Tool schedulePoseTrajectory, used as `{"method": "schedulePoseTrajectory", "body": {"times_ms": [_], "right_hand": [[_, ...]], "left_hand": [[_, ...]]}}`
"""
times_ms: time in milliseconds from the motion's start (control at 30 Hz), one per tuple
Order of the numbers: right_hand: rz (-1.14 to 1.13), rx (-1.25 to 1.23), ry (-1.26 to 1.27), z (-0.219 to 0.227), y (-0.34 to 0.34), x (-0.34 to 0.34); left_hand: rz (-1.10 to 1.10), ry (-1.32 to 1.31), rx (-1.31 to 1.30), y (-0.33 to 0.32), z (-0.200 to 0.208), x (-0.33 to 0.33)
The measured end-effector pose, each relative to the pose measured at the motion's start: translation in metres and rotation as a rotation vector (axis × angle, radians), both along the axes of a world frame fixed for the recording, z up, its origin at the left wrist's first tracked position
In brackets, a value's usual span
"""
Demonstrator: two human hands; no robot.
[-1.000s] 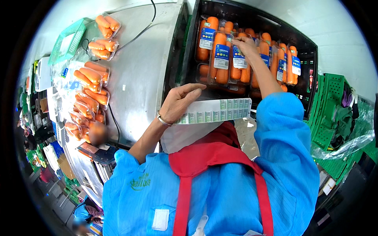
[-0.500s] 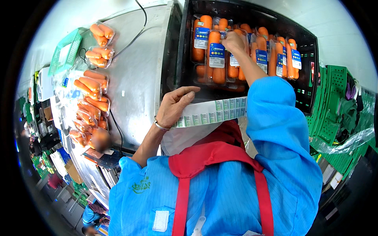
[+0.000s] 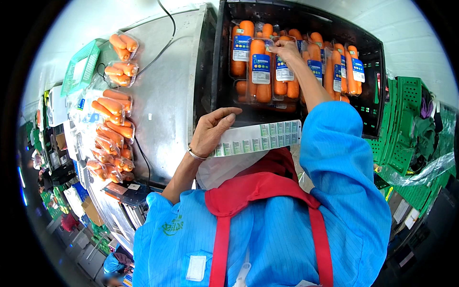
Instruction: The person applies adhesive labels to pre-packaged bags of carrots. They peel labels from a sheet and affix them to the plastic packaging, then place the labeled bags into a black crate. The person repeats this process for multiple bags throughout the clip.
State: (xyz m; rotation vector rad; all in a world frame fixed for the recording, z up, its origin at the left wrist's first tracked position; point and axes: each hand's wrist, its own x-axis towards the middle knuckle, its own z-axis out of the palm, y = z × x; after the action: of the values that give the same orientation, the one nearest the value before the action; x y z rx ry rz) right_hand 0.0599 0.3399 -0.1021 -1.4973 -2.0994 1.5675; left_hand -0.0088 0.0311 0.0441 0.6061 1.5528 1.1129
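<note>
My left hand [image 3: 213, 131] holds one end of a white sheet of small green stickers [image 3: 258, 138], its index finger and thumb pointing right above the sheet. The sheet stretches across in front of my apron toward my right sleeve. My right hand [image 3: 288, 50] reaches into a black crate [image 3: 299, 10], its bent fingers at the tops of two clear packs of carrots. One is the front pack of carrots [image 3: 261, 69] with a blue and white label; the other is the carrot pack [image 3: 284, 71] beside it. Whatever the fingertips pinch is too small to make out.
Several more labelled carrot packs [image 3: 356, 71] stand in the crate. On the metal table [image 3: 162, 95] to the left, several carrot packs [image 3: 112, 107] lie in a column, beside a green basket [image 3: 81, 67] and a black cable. Green crates [image 3: 406, 124] stand at the right.
My right hand has shifted slightly and its fingers have spread over the pack tops, showing more of the second pack's label. My left hand still holds the sticker sheet.
</note>
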Motion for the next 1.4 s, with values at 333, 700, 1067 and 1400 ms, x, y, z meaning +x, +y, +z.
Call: {"method": "schedulePoseTrajectory", "body": {"times_ms": [333,700,1067,1400], "right_hand": [[0.061,0.068,-0.224,-0.003,-0.008,-0.025],[0.041,0.1,-0.208,0.015,0.001,-0.018],[-0.158,-0.24,0.36,0.032,0.04,0.074],[-0.223,0.047,0.326,-0.006,0.034,0.031]], "left_hand": [[0.001,-0.004,-0.037,-0.002,0.002,-0.001],[0.038,0.01,0.014,-0.001,-0.002,0.0],[-0.019,0.002,0.0,0.009,-0.004,0.008],[-0.014,0.044,-0.044,0.012,0.002,0.014]]}}
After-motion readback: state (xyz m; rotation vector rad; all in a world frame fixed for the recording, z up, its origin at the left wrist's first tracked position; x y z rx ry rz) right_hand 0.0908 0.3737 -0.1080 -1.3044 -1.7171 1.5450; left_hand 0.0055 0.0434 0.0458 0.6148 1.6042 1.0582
